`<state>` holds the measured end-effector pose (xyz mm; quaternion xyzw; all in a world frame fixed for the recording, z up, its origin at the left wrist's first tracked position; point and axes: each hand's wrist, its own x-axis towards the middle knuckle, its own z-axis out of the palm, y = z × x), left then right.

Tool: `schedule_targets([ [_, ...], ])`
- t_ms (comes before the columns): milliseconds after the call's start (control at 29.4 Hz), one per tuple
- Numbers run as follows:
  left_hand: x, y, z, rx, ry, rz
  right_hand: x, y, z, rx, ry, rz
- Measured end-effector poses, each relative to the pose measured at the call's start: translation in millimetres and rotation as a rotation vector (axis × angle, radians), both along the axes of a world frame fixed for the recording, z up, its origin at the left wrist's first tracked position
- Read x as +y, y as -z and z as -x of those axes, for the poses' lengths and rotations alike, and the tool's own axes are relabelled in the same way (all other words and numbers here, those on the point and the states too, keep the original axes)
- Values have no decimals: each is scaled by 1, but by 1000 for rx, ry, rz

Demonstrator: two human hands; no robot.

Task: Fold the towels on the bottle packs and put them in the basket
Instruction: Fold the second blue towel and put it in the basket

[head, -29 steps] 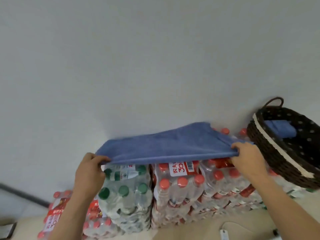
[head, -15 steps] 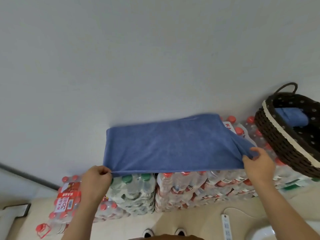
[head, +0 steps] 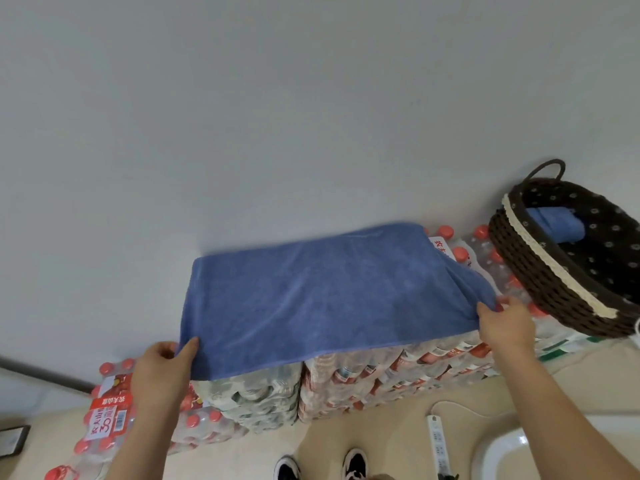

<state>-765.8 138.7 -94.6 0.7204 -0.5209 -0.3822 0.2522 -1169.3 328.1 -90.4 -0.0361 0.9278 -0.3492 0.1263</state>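
Left hand (head: 162, 368), right hand (head: 505, 323): pinch grip on towel's (head: 329, 296) near corners, holding it flat over packs (head: 381, 372), likely for folding.

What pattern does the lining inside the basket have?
The lining of the basket is dark with small pale dots; the head view shows it best.

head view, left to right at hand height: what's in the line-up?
floor pack → left hand, pinching a towel corner → towel spread over the stacked packs → right hand, gripping the other near corner → basket, with a folded towel inside
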Motion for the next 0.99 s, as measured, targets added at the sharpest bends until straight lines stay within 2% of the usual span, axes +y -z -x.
schedule_targets([
  [68,-1,-11,7,18,-21,102,-3,-1,7,-84,45,123],
  [136,1,-25,21,108,-39,135,-6,-4,9,-193,92,260],
  [170,3,-32,30,169,-31,131,-7,-4,10,-185,89,292],
  [272,9,-42,61,247,123,152,-10,-5,12,-68,14,303],
  [408,23,-46,108,175,333,183,-6,1,27,-108,-31,265],
  [545,38,-48,158,190,525,99,1,-2,32,-227,-86,538],
  [647,45,-50,185,151,701,23,2,-5,32,-113,-160,620],
  [749,52,-49,206,209,912,-172,-4,-12,30,-2,-282,634],
  [783,53,-46,212,160,958,-168,-5,-13,30,12,-313,629],
  [919,59,-38,230,-96,849,91,-5,-14,32,7,-437,588],
  [987,64,-43,241,-78,812,150,-5,-17,28,-15,-513,589],
])
